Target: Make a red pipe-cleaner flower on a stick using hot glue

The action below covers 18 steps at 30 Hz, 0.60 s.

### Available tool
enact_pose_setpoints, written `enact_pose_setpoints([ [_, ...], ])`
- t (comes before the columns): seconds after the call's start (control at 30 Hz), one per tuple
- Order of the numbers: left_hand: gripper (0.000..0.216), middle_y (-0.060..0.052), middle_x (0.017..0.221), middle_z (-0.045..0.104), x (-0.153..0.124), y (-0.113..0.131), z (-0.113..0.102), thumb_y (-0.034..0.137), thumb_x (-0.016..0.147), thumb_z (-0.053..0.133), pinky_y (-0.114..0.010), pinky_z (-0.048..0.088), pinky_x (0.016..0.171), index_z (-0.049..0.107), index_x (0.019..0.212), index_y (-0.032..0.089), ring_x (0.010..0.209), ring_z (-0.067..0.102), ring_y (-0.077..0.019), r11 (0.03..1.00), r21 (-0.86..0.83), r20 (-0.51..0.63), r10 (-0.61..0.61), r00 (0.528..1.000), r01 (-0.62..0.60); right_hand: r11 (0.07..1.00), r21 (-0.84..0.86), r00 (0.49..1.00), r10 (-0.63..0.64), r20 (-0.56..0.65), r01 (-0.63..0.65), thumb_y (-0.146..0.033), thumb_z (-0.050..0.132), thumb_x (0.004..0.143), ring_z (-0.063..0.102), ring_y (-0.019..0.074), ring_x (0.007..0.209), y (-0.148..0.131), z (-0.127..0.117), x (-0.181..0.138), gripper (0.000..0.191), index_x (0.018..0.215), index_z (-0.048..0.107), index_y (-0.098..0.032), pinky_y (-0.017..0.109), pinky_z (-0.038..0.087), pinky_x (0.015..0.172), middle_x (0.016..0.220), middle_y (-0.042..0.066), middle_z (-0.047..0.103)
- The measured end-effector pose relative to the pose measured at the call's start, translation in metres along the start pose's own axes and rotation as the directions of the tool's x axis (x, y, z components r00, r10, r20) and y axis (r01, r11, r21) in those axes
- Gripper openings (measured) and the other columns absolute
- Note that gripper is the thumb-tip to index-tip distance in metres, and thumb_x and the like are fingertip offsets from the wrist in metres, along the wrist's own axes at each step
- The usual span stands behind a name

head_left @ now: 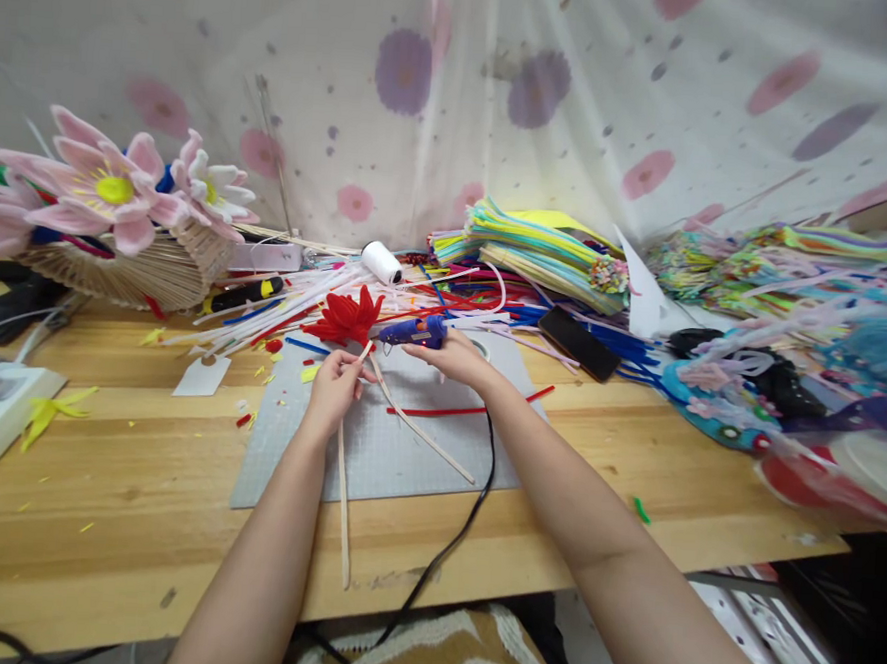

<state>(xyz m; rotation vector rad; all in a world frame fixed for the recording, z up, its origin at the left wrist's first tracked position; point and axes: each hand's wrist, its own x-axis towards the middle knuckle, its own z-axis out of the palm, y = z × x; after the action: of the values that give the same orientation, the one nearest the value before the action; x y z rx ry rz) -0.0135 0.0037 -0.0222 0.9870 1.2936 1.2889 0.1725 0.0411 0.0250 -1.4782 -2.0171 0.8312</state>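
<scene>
My left hand (333, 385) is closed around a thin wooden stick (343, 506) that carries a red pipe-cleaner flower (346, 316) at its top end. My right hand (453, 356) grips a blue glue gun (413, 332), whose nozzle points left at the base of the flower. The gun's black cord (461, 533) runs down over the table edge. Both hands hover above a grey cutting mat (376, 448), on which lie a second wooden stick (422, 433) and a red pipe cleaner (469, 410).
Behind the mat lies a heap of coloured pipe cleaners (539, 248), a white thread spool (382, 262) and a black phone (578, 342). Large pink flowers on a stick fan (113, 202) stand at the left. More fuzzy craft pieces (789, 333) crowd the right. A floral cloth hangs behind.
</scene>
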Motion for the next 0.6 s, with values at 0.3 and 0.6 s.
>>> enact_pose_setpoints([
  [0.3,0.017,0.000,0.054,0.062,0.000,0.001,-0.001,0.026,0.068,0.055,-0.017,0.022,0.035,0.040,0.071,0.018,0.031,0.037,-0.0048,1.000,0.002,-0.015,0.013,1.000,-0.013,0.999,-0.025,0.995,-0.044,0.084,0.046,-0.057,0.056,0.068,0.057,0.0139,0.070,-0.006,-0.004,-0.007,0.041,0.088,0.066,-0.023,0.024,0.043,0.064,0.078,0.000,0.065],
  [0.6,0.017,-0.001,0.055,0.063,0.001,0.000,0.000,0.027,0.068,0.055,-0.015,0.017,0.032,0.040,0.071,0.018,0.031,0.036,-0.0038,0.995,-0.104,-0.002,-0.010,1.000,0.010,0.986,0.168,0.984,0.050,-0.169,-0.021,-0.049,0.062,0.065,0.057,0.0136,0.065,0.010,-0.018,-0.001,0.038,0.085,0.066,-0.016,0.024,0.043,0.061,0.070,0.003,0.064],
])
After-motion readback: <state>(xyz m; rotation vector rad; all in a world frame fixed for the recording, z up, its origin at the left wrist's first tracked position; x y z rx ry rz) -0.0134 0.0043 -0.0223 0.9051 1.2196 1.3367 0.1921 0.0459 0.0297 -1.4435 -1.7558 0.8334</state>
